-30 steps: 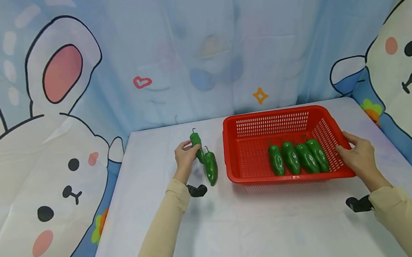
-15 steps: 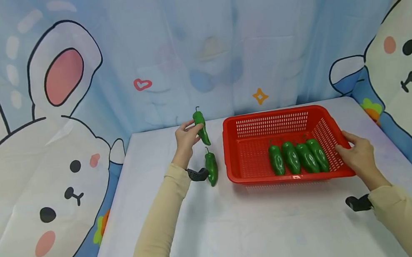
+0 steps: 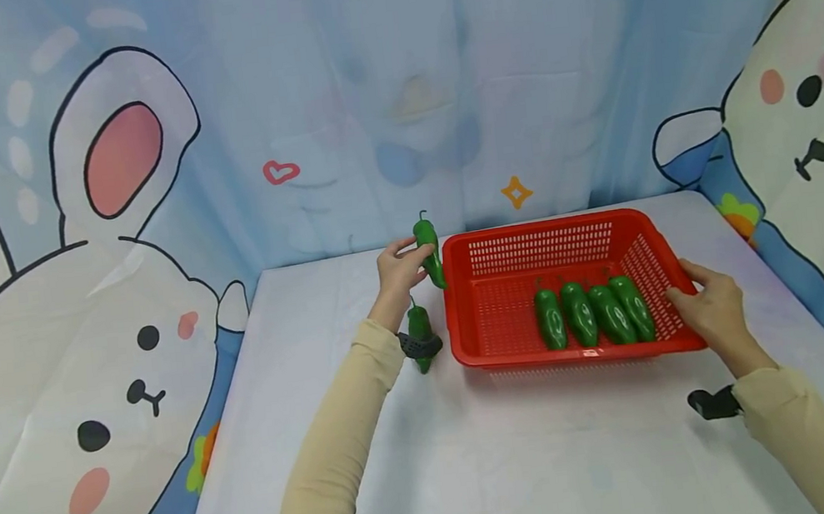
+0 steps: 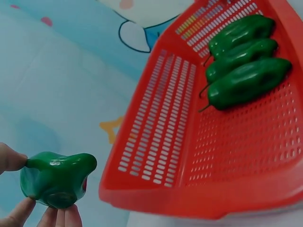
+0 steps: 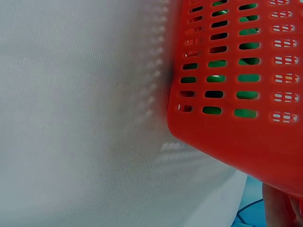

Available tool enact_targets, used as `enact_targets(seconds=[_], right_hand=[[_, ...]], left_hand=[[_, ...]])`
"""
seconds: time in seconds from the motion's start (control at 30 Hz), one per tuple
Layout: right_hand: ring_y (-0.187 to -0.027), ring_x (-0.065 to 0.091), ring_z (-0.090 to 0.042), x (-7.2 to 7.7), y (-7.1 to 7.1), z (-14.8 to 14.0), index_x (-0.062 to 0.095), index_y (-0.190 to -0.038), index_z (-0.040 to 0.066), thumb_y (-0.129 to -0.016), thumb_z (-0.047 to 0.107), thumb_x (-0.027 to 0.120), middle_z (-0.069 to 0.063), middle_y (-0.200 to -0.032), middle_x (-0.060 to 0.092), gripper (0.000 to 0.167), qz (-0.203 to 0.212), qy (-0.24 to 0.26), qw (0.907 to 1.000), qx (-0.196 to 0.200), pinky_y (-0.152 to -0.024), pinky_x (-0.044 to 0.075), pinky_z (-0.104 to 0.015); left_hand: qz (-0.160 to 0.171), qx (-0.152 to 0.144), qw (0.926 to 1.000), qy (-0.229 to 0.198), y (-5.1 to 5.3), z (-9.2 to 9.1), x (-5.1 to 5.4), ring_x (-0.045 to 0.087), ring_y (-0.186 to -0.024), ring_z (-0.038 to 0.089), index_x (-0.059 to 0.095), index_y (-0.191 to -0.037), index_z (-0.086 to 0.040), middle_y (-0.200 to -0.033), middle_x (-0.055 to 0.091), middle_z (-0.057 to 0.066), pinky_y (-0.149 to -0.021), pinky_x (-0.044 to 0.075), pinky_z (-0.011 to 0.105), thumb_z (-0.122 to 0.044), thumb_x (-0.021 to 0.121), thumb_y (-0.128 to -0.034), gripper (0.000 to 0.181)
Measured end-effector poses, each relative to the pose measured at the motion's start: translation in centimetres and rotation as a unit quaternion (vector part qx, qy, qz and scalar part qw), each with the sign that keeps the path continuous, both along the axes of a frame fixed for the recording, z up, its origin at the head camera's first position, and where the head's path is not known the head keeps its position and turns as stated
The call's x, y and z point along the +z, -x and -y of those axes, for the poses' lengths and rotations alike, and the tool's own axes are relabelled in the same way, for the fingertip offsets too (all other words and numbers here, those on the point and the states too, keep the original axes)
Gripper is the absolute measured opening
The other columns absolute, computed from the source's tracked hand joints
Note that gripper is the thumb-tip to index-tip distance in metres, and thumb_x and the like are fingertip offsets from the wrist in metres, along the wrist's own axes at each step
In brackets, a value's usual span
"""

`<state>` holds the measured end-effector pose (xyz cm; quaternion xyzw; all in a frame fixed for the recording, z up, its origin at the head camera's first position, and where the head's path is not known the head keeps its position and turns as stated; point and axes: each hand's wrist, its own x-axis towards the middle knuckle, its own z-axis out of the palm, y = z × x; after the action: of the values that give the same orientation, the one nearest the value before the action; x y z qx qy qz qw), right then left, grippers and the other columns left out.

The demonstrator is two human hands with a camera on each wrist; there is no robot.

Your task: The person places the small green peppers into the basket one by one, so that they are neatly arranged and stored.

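My left hand (image 3: 400,272) pinches a green pepper (image 3: 428,249) by its sides, held up just left of the red basket (image 3: 470,356). In the left wrist view that held pepper (image 4: 57,177) sits between thumb and fingertips, apart from the basket rim (image 4: 156,201). A second pepper (image 3: 419,320) lies on the table beneath the left wrist, partly covered by the wrist camera. Several green peppers (image 3: 580,315) rest side by side in the basket's right half. My right hand (image 3: 715,313) grips the basket's right rim, its fingers partly hidden behind the wall.
A white cloth covers the table (image 3: 539,461). Behind it hangs a blue curtain (image 3: 337,114) with cartoon prints. Black wrist cameras stick out below both hands, the right camera (image 3: 714,403) over the table.
My left hand has lifted the pepper off the table and carried it right, toward the basket's left rim. The right hand keeps its hold on the basket.
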<state>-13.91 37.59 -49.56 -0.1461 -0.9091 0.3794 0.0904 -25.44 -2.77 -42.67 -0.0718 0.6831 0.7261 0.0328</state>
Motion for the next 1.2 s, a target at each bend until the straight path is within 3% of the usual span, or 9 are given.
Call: enact_targets(seconds=[0.37, 0.67, 0.8, 0.97, 1.2], right_hand=[[-0.094, 0.058, -0.043, 0.2, 0.0, -0.1, 0.029, -0.15, -0.004, -0.098, 0.013, 0.052, -0.04, -0.141, 0.038, 0.059, 0.004, 0.007, 1.0, -0.001, -0.049, 0.046, -0.012], [-0.097, 0.058, -0.043, 0.1, 0.0, 0.0, 0.032, -0.149, -0.005, -0.098, 0.012, 0.052, -0.04, -0.14, 0.041, 0.058, -0.006, -0.002, 1.0, -0.002, -0.05, 0.046, -0.011], [-0.1, 0.057, -0.045, 0.0, -0.1, 0.0, 0.03, -0.15, -0.004, -0.098, 0.013, 0.052, -0.04, -0.141, 0.039, 0.059, 0.001, 0.005, 1.0, -0.002, -0.053, 0.053, -0.019], [-0.104, 0.056, -0.047, 0.1, -0.1, 0.0, 0.029, -0.15, -0.005, -0.099, 0.013, 0.053, -0.04, -0.142, 0.038, 0.059, 0.002, 0.005, 1.0, -0.004, -0.058, 0.058, -0.03], [-0.1, 0.057, -0.046, 0.2, -0.1, 0.0, 0.03, -0.149, -0.005, -0.098, 0.013, 0.053, -0.04, -0.141, 0.039, 0.059, -0.001, -0.002, 1.0, -0.006, -0.056, 0.056, -0.024]], left_hand=[[0.0, -0.027, 0.9996, 0.004, -1.1, -3.7, -0.8, 0.067, -0.086, 0.02, 0.062, -0.13, -0.007, -0.105, 0.065, 0.011, -0.088, 0.055, 0.044, -0.013, 0.074, -0.087, 0.045], [0.013, -0.04, 0.9991, -0.006, -2.2, -8.0, -1.8, 0.066, -0.079, 0.017, 0.065, -0.124, -0.007, -0.096, 0.063, 0.005, -0.085, 0.057, 0.042, -0.012, 0.077, -0.0844, 0.042], [0.026, -0.038, 0.9989, -0.01, -2.8, -9.6, -2.3, 0.068, -0.077, 0.018, 0.067, -0.121, -0.009, -0.092, 0.065, 0.005, -0.083, 0.057, 0.043, -0.01, 0.078, -0.0829, 0.039], [0.035, -0.041, 0.9985, 0.004, -3.5, -10.9, -2.5, 0.068, -0.075, 0.016, 0.068, -0.117, -0.01, -0.088, 0.066, 0.004, -0.077, 0.059, 0.037, -0.01, 0.077, -0.0825, 0.036], [0.054, -0.043, 0.9975, 0.014, -3.8, -12.3, -3.4, 0.066, -0.072, 0.014, 0.068, -0.117, -0.009, -0.083, 0.069, 0.003, -0.075, 0.059, 0.035, -0.01, 0.077, -0.0824, 0.036]])
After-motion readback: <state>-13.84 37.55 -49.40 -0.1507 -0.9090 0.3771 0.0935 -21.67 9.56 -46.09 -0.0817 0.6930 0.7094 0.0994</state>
